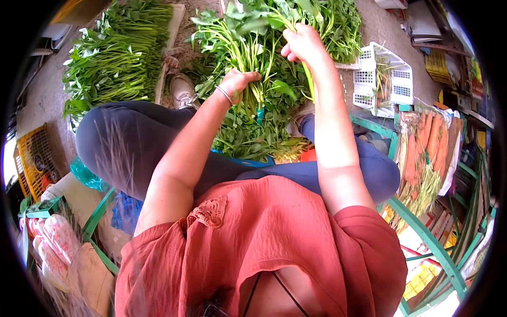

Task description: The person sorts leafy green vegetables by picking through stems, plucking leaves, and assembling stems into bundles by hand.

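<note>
My left hand is closed around a bunch of long-stemmed leafy greens, which look like water spinach. The bunch stands roughly upright, and a blue-green tie shows near its lower end. Higher and to the right, my right hand pinches a few green stalks; their leaves point up and left, and their stems hang below the hand. Under both hands lies a pile of loose leafy greens between my legs.
Stacked greens lie at the left, and more greens at the upper right. A white plastic basket stands at the right, above bundled carrots. A green metal frame and a yellow crate flank me.
</note>
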A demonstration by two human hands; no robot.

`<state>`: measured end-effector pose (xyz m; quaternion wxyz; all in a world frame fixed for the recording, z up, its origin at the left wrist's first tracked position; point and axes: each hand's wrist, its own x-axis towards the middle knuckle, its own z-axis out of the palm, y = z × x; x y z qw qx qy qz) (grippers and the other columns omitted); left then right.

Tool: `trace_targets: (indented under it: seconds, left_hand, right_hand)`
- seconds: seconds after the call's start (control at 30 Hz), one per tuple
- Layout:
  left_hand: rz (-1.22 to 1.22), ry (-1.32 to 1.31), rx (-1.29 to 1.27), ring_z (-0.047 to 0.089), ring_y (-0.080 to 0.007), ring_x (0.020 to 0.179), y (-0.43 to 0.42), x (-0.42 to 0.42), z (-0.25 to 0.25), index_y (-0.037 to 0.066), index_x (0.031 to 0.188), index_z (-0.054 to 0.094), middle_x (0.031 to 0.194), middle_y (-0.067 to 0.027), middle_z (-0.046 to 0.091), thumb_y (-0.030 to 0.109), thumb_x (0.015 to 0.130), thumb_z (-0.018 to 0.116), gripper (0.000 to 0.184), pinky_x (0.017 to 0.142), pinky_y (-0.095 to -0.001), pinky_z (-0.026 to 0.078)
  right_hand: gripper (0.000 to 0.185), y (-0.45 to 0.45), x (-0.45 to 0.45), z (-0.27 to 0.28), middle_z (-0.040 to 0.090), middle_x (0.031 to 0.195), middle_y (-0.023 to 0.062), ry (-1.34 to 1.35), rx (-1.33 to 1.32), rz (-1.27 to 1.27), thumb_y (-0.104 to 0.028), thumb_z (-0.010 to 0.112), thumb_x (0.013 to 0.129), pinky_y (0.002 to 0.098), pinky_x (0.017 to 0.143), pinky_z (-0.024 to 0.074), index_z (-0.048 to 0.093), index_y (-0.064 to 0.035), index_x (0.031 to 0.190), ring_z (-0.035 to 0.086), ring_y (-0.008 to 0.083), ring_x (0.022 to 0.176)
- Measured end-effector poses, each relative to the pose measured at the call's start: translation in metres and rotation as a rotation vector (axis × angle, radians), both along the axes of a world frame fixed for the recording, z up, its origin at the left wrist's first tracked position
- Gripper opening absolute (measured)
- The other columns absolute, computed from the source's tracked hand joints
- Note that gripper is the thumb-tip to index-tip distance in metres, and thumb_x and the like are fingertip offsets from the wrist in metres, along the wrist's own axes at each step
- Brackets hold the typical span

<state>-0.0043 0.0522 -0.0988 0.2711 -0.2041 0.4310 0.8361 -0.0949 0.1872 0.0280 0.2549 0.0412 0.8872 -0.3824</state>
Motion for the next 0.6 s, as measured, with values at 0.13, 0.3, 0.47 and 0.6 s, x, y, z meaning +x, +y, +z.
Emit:
trace_targets:
  seconds: [0.13,0.3,0.47,0.6]
  left_hand:
    - [-0.027,0.011,-0.062,0.060,-0.0185,0.058,0.007,0.000,0.007,-0.002,0.089,0.057,0.074,-0.0095,0.061,0.003,0.074,0.060,0.016,0.054,-0.0324,0.053]
    - [0.009,0.045,0.154,0.061,-0.0203,0.061,0.008,0.004,0.025,-0.002,0.090,0.056,0.075,-0.0106,0.061,0.003,0.073,0.057,0.018,0.058,-0.0335,0.053]
    - [-0.061,-0.055,0.260,0.061,-0.0208,0.069,0.001,0.006,0.019,-0.002,0.091,0.057,0.080,-0.0110,0.062,0.008,0.073,0.060,0.021,0.067,-0.0347,0.052]
    - [-0.100,-0.053,0.168,0.061,-0.0176,0.068,0.002,0.003,0.027,-0.003,0.089,0.060,0.079,-0.0093,0.063,0.008,0.073,0.065,0.020,0.065,-0.0323,0.052]
  right_hand:
    - [0.025,-0.021,0.008,-0.016,0.057,0.073,0.0141,0.054,-0.105,-0.252,-0.016,0.042,0.083,0.0263,0.046,0.0450,0.046,0.0068,0.091,0.054,0.0161,0.053]
    - [0.030,-0.025,0.019,-0.100,0.055,0.070,0.0216,0.402,-0.088,-0.415,-0.023,0.044,0.076,0.0415,0.063,0.0429,0.049,0.0060,0.074,0.055,0.0324,0.064]
    - [0.038,-0.038,0.030,-0.105,0.046,0.058,0.0062,0.460,-0.456,-0.567,-0.036,0.043,0.081,0.0342,0.053,0.0352,0.043,-0.0050,0.059,0.041,0.0154,0.054]
    - [0.034,-0.027,0.027,-0.086,0.057,0.087,0.0128,-0.060,-0.624,-0.607,-0.026,0.051,0.081,0.0326,0.074,0.0419,0.056,0.0024,0.100,0.052,0.0186,0.081]
